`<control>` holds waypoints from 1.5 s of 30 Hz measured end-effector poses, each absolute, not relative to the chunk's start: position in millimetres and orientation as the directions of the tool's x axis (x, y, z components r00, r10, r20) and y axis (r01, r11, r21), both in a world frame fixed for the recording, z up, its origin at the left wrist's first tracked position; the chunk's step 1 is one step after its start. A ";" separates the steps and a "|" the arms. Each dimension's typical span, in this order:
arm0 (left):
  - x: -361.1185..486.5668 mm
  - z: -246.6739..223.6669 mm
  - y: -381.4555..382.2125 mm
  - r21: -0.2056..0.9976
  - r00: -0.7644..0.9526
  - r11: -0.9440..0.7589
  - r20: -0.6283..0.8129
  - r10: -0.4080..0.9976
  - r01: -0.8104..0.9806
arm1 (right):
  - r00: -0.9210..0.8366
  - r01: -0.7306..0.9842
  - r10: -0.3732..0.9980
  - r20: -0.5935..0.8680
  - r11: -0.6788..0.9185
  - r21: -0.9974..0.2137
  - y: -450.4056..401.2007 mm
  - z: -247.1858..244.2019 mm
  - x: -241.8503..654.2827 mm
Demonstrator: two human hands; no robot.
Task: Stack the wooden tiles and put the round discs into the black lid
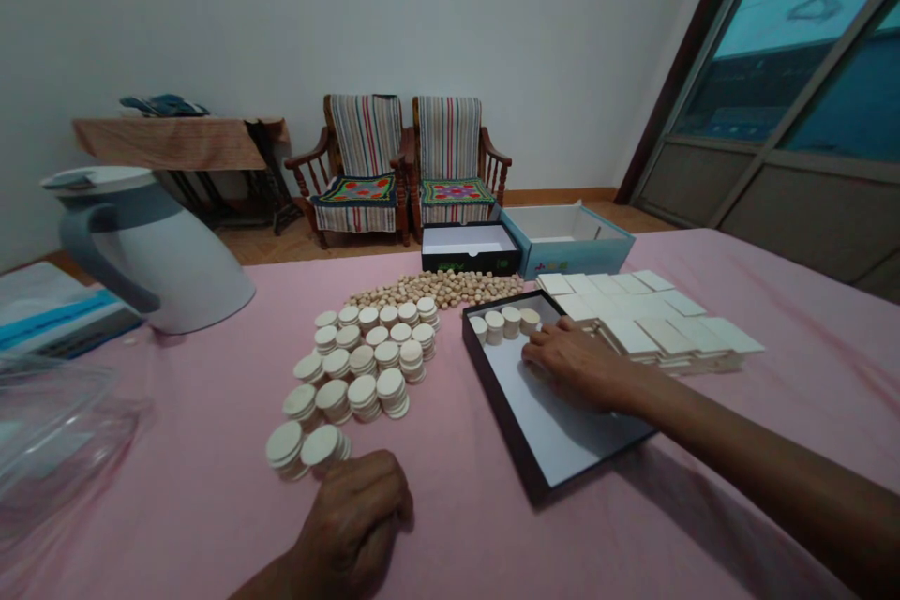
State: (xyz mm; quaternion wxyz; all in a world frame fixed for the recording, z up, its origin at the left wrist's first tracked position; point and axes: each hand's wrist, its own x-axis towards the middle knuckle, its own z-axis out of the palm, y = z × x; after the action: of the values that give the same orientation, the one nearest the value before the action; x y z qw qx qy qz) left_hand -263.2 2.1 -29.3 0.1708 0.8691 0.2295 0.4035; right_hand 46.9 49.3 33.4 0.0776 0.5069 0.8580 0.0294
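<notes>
A big pale wall (562,37) stands at the back. In front is a table with a pink cloth (450,525) on it. Past the table, 2 wooden chairs (367,139) with stripy covers stand side by side. A light blue box (580,255) sits at the far edge of the table, next to a small black box (468,260). On the left is a white and gray jug (187,262). A see-through plastic box (56,431) lies nearer, at the left edge. Right of the middle is a black tray (541,422) with a white bottom, set at a slant. Lots of flat square tiles (637,305) lie in rows beside it. The right hand (573,361) reaches in over the right side of the tray. Its fingers are bent and close together, but they hide what is under them, so I cannot tell if they pinch anything. The left hand (358,511) is low on the cloth, curled up like a loose fist. I cannot tell if something is inside it. It is just beside the front stacks of round discs (362,394). These discs stand in 5 rows left of the tray, and 4 more stacks are in its far end. The littlest things are wooden beads (450,286), in a wide heap behind the discs.
</notes>
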 end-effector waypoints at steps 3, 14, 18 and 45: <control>-262.7 -28.9 2.3 0.476 0.573 -0.840 0.625 0.531 0.260 | -0.463 0.874 0.881 -0.096 0.472 0.118 47.9 26.2 45.8; -263.8 -31.0 2.9 0.489 0.571 -0.834 0.620 0.539 0.256 | -0.228 0.954 0.952 0.205 0.175 0.245 84.6 44.5 57.3; -263.5 -30.0 2.1 0.490 0.562 -0.836 0.630 0.535 0.246 | -0.233 0.945 0.950 0.208 0.171 0.277 94.2 39.3 56.2; -262.1 -31.1 4.2 0.492 0.574 -0.835 0.620 0.535 0.247 | -0.328 0.918 0.932 0.156 0.275 0.285 66.4 52.4 61.9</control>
State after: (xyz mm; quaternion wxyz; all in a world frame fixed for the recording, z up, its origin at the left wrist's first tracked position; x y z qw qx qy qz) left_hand -262.1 4.2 -31.1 0.1789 0.8688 0.2249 0.4031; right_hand 61.9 66.4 52.4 0.0206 0.5793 0.7983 0.1634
